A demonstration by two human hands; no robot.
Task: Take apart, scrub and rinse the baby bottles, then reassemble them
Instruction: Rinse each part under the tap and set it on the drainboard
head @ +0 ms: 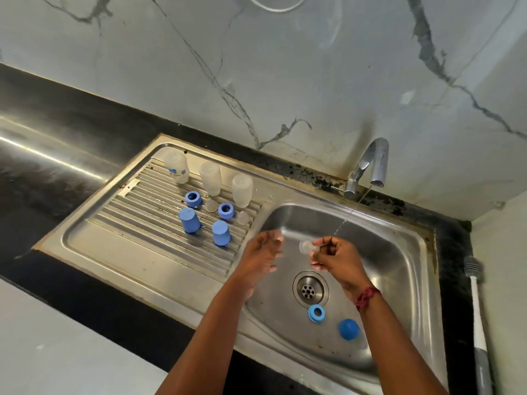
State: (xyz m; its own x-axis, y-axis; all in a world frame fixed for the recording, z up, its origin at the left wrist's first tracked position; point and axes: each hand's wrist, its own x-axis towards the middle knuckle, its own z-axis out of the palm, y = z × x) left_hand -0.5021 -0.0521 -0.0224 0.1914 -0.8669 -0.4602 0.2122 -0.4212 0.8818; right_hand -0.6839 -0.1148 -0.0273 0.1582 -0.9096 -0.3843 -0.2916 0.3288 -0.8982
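Teat of clear silicone (305, 246), pinched by curled fingers of right hand (333, 253) over stainless steel sink (399, 252); left hand (262, 252) fingers loose, empty, just beside; blue plastic ring (316, 314) and blue plastic cap (349, 329) nearer than the fingers, in basin.

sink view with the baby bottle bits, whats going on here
A person is rinsing bottle parts at the sink. The right hand pinches a clear teat by the thin stream from the tap; the left hand is open beside it, holding nothing. On the drainboard stand three clear bottles, two blue rings, two blue caps and two more teats. A third ring and third cap lie in the basin, seemingly not yet rinsed.
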